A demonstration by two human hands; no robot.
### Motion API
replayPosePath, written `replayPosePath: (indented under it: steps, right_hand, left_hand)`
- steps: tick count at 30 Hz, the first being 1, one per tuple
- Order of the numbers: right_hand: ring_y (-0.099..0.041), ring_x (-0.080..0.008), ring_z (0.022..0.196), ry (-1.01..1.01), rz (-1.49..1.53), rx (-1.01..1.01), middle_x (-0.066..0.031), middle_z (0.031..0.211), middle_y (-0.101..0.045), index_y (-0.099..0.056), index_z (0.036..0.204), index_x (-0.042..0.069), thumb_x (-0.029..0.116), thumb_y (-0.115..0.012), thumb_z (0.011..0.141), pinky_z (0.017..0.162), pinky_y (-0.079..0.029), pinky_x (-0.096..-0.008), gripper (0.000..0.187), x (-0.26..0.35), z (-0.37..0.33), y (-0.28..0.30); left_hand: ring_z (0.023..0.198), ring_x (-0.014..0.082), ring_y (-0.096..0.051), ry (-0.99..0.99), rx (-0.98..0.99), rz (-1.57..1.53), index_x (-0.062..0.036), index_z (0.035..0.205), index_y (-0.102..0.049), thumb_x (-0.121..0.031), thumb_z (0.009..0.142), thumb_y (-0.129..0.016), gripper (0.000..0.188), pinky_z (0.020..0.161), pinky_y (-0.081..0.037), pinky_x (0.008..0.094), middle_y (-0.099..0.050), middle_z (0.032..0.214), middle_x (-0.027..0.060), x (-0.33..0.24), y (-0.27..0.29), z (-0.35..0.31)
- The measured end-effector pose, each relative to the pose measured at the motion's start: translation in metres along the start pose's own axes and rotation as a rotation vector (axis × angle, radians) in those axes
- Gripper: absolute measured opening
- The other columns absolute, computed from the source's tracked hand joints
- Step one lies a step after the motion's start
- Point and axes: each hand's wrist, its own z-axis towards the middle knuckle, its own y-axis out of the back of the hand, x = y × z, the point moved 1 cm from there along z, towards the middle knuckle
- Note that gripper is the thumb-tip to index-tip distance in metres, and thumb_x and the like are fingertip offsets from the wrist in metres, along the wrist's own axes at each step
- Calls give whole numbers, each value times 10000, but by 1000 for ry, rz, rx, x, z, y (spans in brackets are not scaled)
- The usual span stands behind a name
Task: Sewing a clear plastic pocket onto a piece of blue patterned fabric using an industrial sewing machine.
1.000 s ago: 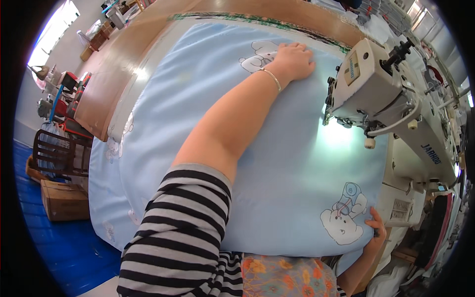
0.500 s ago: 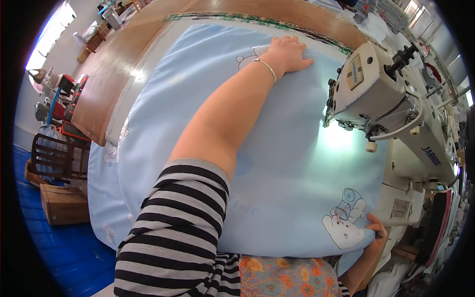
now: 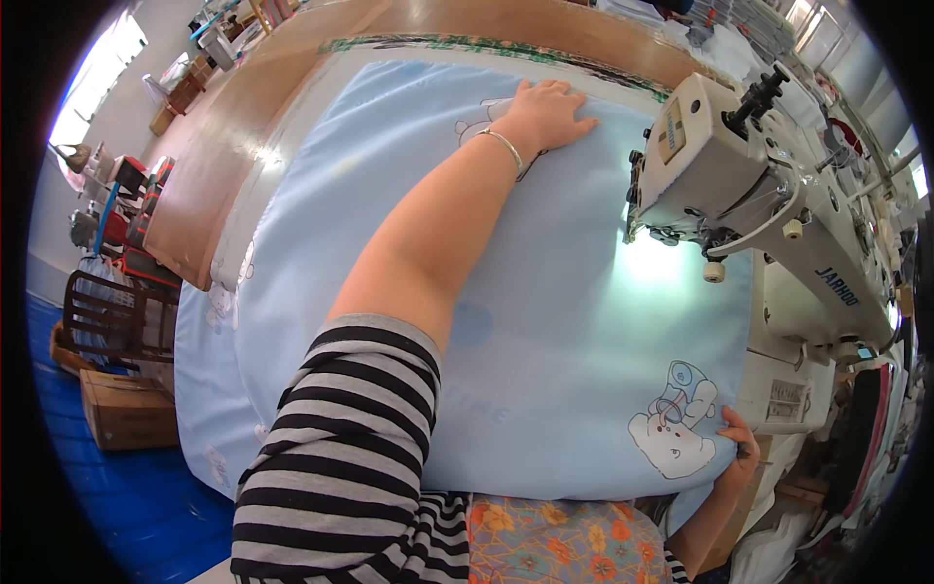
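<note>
A large light-blue cloth (image 3: 574, 341) with white cartoon bears printed on it lies spread over the sewing table and hangs off its left side. My left hand (image 3: 545, 117), a bangle at its wrist, rests flat near the cloth's far edge with the fingers spread. At the near right corner my right hand (image 3: 741, 446) has its fingers curled over the edge of the cloth; the thumb side is partly hidden. Between the hands, toward the right, the white sewing machine head (image 3: 705, 146) stands over the cloth, and its lamp lights a bright patch there. The needle cannot be made out.
The brown tabletop (image 3: 199, 209) runs along the left and far sides. On the blue floor (image 3: 126, 521) at left are a wooden chair (image 3: 112, 316) and a cardboard box (image 3: 131, 409). Piled white material (image 3: 725, 49) lies at the far right. A flowered apron (image 3: 564, 540) covers my lap.
The view has shifted slightly, so the machine sits a little farther left in it. Both hands keep their places on the cloth, the left flat and the right at the corner.
</note>
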Motion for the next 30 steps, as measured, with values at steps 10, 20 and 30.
replayPosePath:
  steps: [10,20,30]
  right_hand:
    - [-674,-312,1078,17,-3,32,-230,1154,-706,-690,845,9,5,-654,741,953,-498,-408,110,4,1,-8]
    - [-674,-252,1084,6,20,116,-171,1202,-709,-711,913,-7,-66,-607,729,954,-495,-333,219,29,8,-15]
    - [-657,-213,1092,6,143,137,-152,1234,-695,-687,939,-19,-129,-567,767,948,-490,-309,237,35,9,-19]
  left_hand:
    - [1358,308,-469,-106,-169,76,-119,1268,-632,-495,961,-481,508,1113,-365,483,-551,1414,157,17,-15,14]
    - [1290,382,-495,-362,-78,-151,-37,1305,-583,-279,947,-558,433,1103,-390,435,-551,1381,204,-1,7,-59]
    - [1427,354,-375,-214,-107,-11,-50,1419,-521,-381,934,-611,593,1182,-274,457,-449,1504,210,4,16,-192]
